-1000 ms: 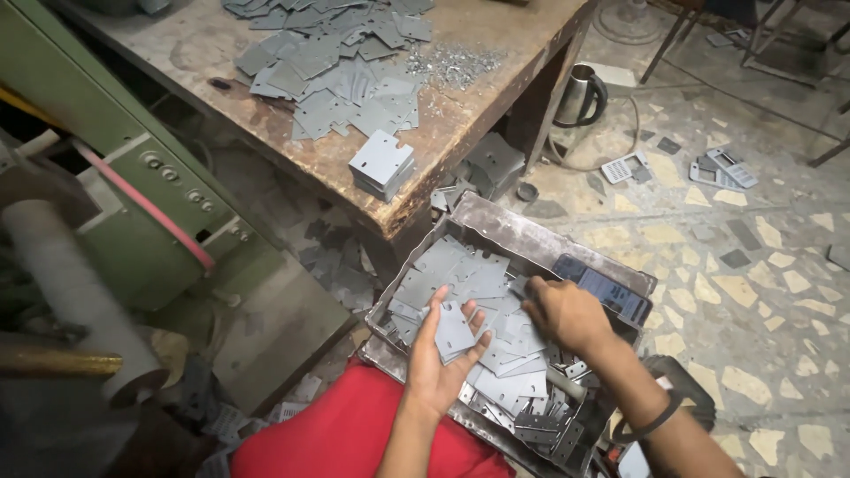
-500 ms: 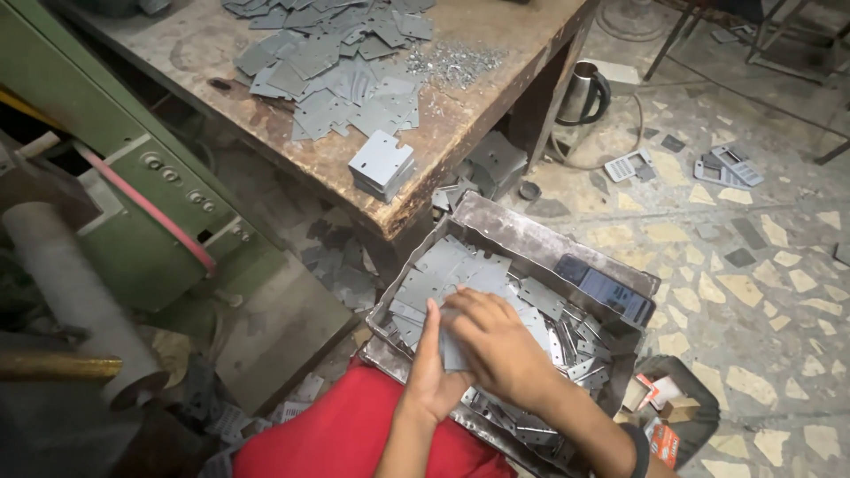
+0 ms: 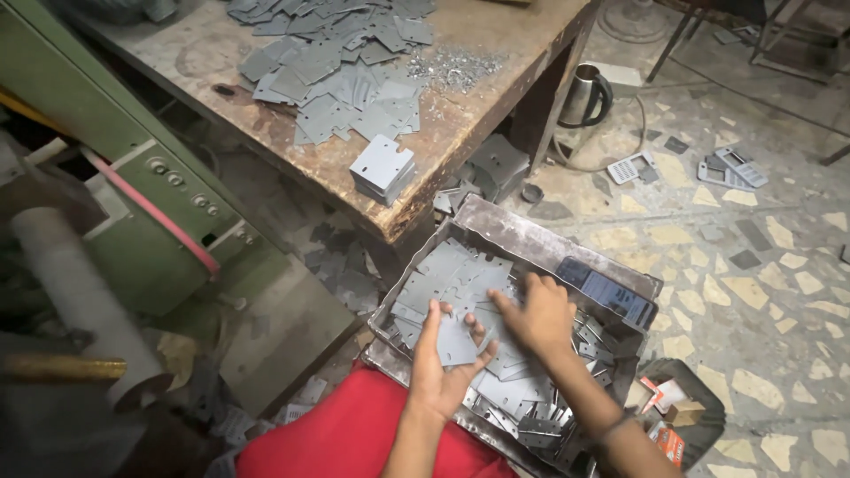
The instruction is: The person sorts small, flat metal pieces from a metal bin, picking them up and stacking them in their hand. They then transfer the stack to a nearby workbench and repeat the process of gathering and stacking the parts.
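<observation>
Left hand clamps one flat grey stamped metal plate, thumb on top, over the metal tray on the lap. Right hand lies flat, fingers spread, on the loose plates. Phone sits at the tray's far edge.

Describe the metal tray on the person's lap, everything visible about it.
The metal tray is a shallow, rectangular, dull grey pan with low raised walls, worn and stained. It sits tilted across the person's red-clad lap, beside the wooden workbench. It is filled with flat grey punched metal plates; a dark phone lies at its far right edge. The left hand holds a plate in it; the right hand rests on the pile.
</observation>
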